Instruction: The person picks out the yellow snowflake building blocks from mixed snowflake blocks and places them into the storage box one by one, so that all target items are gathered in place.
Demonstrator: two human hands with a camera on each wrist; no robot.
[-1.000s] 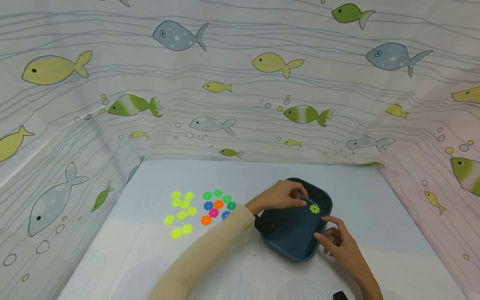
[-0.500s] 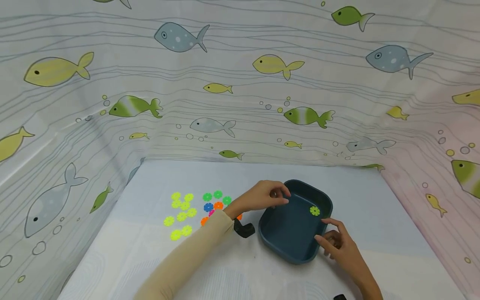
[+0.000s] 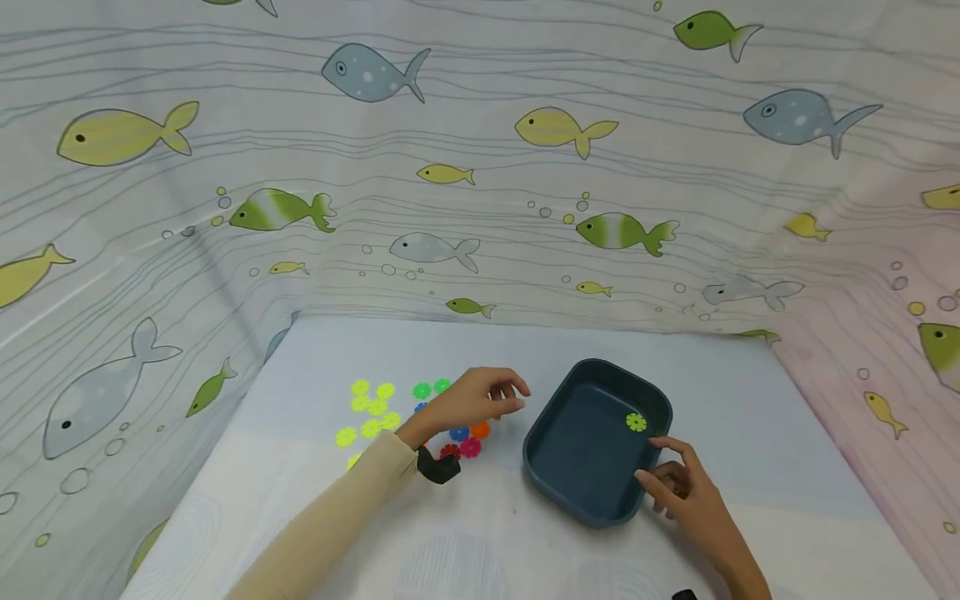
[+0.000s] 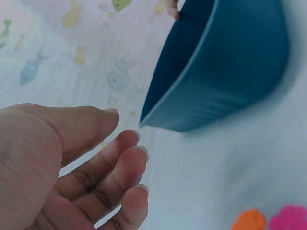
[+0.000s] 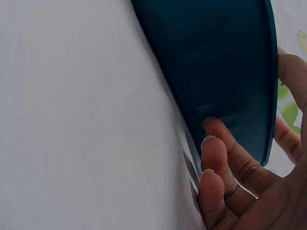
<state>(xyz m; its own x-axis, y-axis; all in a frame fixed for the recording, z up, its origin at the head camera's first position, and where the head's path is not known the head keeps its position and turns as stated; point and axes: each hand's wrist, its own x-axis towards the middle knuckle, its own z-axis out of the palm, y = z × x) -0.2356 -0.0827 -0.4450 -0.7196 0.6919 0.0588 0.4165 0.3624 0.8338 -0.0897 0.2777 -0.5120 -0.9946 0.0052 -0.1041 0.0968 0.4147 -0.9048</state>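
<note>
A dark blue, rounded rectangular tray (image 3: 581,462) stands on the table with one yellow-green flower-shaped disc (image 3: 636,422) on its floor. My right hand (image 3: 686,487) holds the tray's right side. In the right wrist view, several fingertips (image 5: 213,148) rest against its outer wall (image 5: 225,72), with thumb and another finger at the rim. My left hand (image 3: 472,396) is left of the tray, over the coloured discs, fingers loosely bent with nothing between them. The left wrist view shows it apart from the tray's corner (image 4: 192,103), with an orange disc (image 4: 249,220) and a pink disc (image 4: 290,219) nearby.
Several yellow-green discs (image 3: 360,388) lie in a loose group at the left. Beside them are mixed green (image 3: 422,390), blue, orange, red and pink discs, partly hidden under my left arm. A fish-patterned sheet (image 3: 525,258) walls the table at the back and sides.
My left hand has moved left, out from over the tray, to above the coloured discs. The yellow-green disc stays in the tray, and my right hand keeps its place on the side.
</note>
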